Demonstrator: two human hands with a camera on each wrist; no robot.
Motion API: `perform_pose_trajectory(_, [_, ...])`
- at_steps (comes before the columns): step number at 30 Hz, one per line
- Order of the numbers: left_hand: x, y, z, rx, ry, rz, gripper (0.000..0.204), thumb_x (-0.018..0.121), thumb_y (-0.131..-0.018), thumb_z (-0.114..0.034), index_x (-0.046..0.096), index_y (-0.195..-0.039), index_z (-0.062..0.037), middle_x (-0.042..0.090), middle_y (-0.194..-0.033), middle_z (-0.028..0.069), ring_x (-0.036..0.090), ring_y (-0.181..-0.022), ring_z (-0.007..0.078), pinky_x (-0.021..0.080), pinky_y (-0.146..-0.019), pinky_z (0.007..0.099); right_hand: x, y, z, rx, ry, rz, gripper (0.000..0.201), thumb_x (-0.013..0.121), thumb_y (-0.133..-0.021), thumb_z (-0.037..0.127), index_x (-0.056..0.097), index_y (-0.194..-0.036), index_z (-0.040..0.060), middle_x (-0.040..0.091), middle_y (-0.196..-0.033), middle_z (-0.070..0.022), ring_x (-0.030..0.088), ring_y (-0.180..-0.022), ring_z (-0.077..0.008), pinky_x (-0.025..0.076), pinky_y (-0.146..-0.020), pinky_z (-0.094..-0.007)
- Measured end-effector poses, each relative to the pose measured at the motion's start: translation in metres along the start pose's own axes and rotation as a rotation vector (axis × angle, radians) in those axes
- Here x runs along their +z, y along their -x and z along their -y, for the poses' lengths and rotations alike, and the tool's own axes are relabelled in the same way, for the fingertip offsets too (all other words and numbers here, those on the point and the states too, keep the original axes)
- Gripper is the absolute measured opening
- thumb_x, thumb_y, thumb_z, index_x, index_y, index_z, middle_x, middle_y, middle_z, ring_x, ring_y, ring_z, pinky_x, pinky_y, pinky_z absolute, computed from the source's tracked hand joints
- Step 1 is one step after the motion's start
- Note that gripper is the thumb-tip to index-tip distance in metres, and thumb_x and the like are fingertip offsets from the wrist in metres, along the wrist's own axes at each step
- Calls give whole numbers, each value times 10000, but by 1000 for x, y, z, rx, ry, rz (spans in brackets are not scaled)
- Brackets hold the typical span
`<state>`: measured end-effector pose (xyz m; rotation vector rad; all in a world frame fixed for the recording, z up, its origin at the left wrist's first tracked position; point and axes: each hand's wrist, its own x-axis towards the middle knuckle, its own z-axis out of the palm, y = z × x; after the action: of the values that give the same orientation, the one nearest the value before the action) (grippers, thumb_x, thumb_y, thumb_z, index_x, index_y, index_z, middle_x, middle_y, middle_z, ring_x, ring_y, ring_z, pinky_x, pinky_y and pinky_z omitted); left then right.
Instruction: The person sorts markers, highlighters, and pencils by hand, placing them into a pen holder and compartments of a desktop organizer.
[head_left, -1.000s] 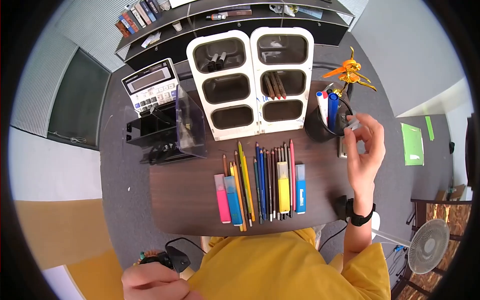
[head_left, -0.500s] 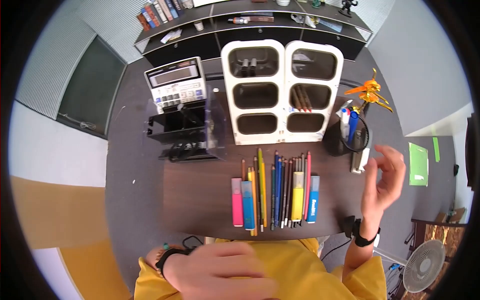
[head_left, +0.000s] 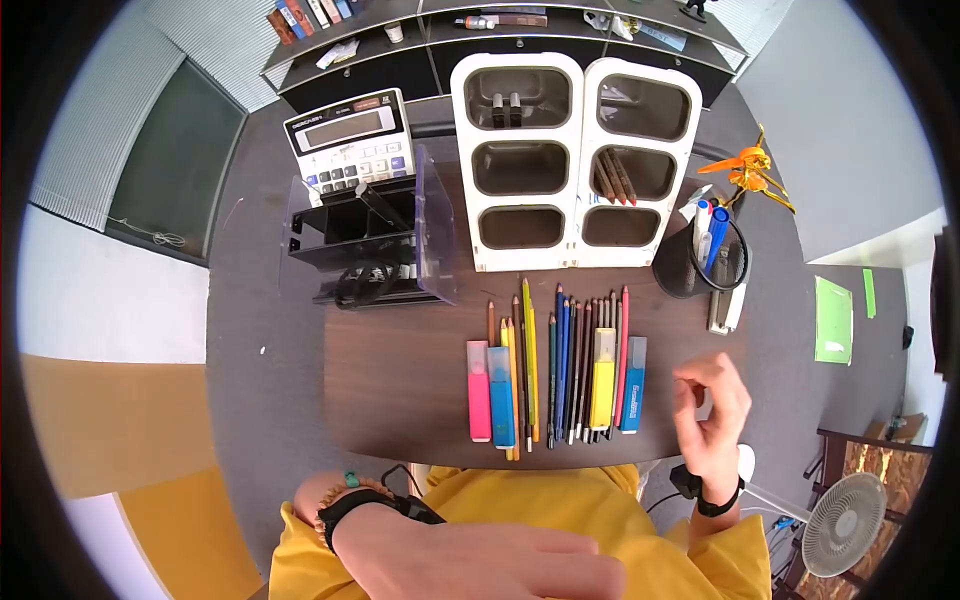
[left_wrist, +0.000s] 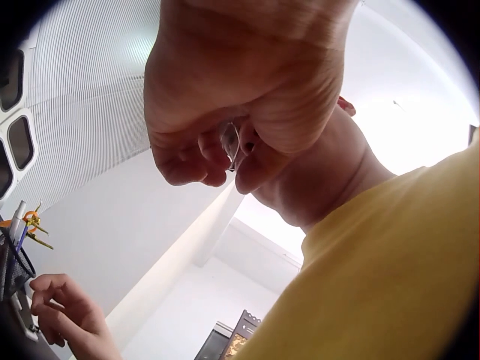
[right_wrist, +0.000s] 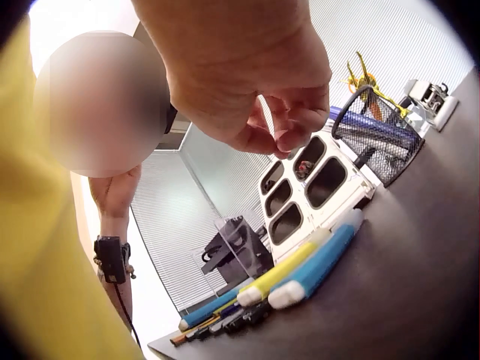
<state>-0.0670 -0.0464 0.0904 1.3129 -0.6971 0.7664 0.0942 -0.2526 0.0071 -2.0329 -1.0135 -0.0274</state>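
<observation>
My right hand hovers over the right front part of the dark table, its fingers loosely curled and nothing visible between them. To its left lies a row of colored pencils. On and beside them are a pink highlighter, two blue highlighters and a yellow highlighter. Behind this hand stands a black mesh pen cup with blue and white markers. My left hand is raised near the face, fingers loosely bent; no held thing shows.
A white six-compartment organizer stands at the back, with markers and brown pencils in two compartments. A calculator and a clear-sided black desk organizer stand left. Behind the cup are an orange-gold figurine and a stapler.
My right hand has left the pen cup's rim and come toward the table's front right. The left hand has moved from the lower left to the front of the torso, nearer the head camera.
</observation>
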Motion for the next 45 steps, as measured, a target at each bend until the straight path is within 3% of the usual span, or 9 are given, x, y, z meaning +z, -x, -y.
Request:
perform_pose_trajectory(5, [-19,-2,-9,-117,-18,38,411,736,-993,-497,774,-1298,-224,614,-1042,98,547,-747,222,469,-637,288,14,-3,-12,-201,-85,76,222,569,-695,-128,669,-833,15,639,-789,-135,592,-626,-296,449,-568,-373])
perform_pose_trajectory(7, [-59,9,-32,-787,188,222,155,811,-853,-6,741,-979,-64,751,-997,137,720,-768,247,524,-611,332,9,12,-20,-132,-115,147,175,555,-670,-117,619,-760,19,599,-728,-129,575,-606,-306,427,-550,-393])
perform_pose_trajectory(9, [-57,0,-28,-382,-339,80,160,817,-843,-2,750,-984,-36,773,-1005,134,738,-788,240,532,-618,306,12,16,-19,-31,-191,188,135,504,-640,-111,500,-638,24,494,-608,-116,528,-551,-331,369,-510,-436])
perform_pose_trajectory(12, [-84,25,-41,-513,-654,82,141,840,-806,-23,834,-940,-64,758,-794,55,706,-649,226,518,-596,363,14,18,-19,32,-119,213,149,504,-686,-128,541,-704,15,502,-614,-132,534,-551,-349,387,-516,-426])
perform_pose_trajectory(16, [-98,37,-47,-754,-929,137,126,851,-836,-86,797,-942,-44,768,-855,66,719,-710,250,536,-679,375,32,21,-19,111,-60,76,129,550,-809,-115,566,-815,13,500,-609,-127,536,-538,-315,393,-516,-403])
perform_pose_trajectory(20, [-101,59,-33,-945,-985,412,459,879,-824,-153,615,-1176,-23,702,-1216,135,676,-1090,333,525,-917,437,32,19,-18,335,-42,164,121,691,-930,12,573,-960,18,492,-628,-77,485,-534,-184,389,-525,-351])
perform_pose_trajectory(23, [-98,72,-16,-1050,-847,463,814,941,-738,-149,420,-1342,13,347,-1605,285,456,-1354,498,431,-1150,511,38,18,-21,298,-3,137,160,660,-949,-23,540,-1050,2,478,-652,-48,423,-564,-111,362,-539,-292])
perform_pose_trajectory(28, [-99,85,8,-1017,-924,425,960,1000,-656,-152,374,-1375,-42,330,-1634,288,446,-1386,501,432,-1153,535,42,22,-22,386,-74,97,328,685,-922,-46,525,-1204,9,520,-743,-36,440,-580,-90,375,-548,-275])
perform_pose_trajectory(45, [-95,89,30,-976,-935,465,1119,975,-650,-138,301,-1536,-18,379,-1590,284,436,-1377,487,393,-1154,537,38,12,-15,399,63,226,551,781,-867,59,539,-1359,5,592,-840,-132,636,-645,-322,526,-620,-442])
